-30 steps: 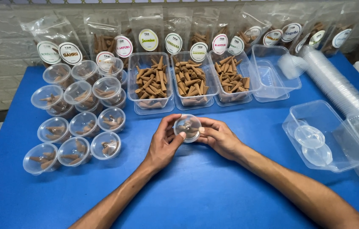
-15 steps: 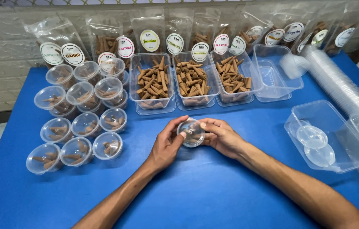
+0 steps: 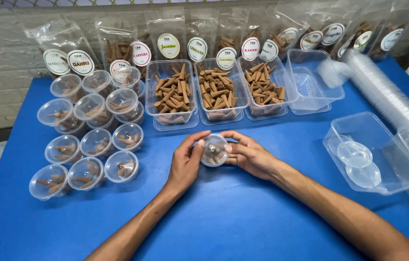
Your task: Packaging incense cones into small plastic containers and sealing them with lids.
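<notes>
Both hands meet over the middle of the blue counter (image 3: 243,222), and between them we hold one small clear round tub (image 3: 214,150) with brown cones inside. Our left hand (image 3: 186,162) curls around its left side, thumb on the near rim and fingers arched over the far edge; our right hand (image 3: 249,155) cups the right side, fingertips pressed against the lid. Both forearms run in from the near edge, the right one at a long slant from the lower right corner.

Far of the tub, just apart, three open rectangular trays of cones (image 3: 216,92) sit side by side. To the left we count a cluster of filled lidded tubs (image 3: 88,140), some stacked, reaching close to the left edge. Right of us, a clear box with loose lids (image 3: 371,154) and a long sleeve of nested cups (image 3: 383,94) crowd that edge. Bare counter lies along the near side, around and between our forearms.
</notes>
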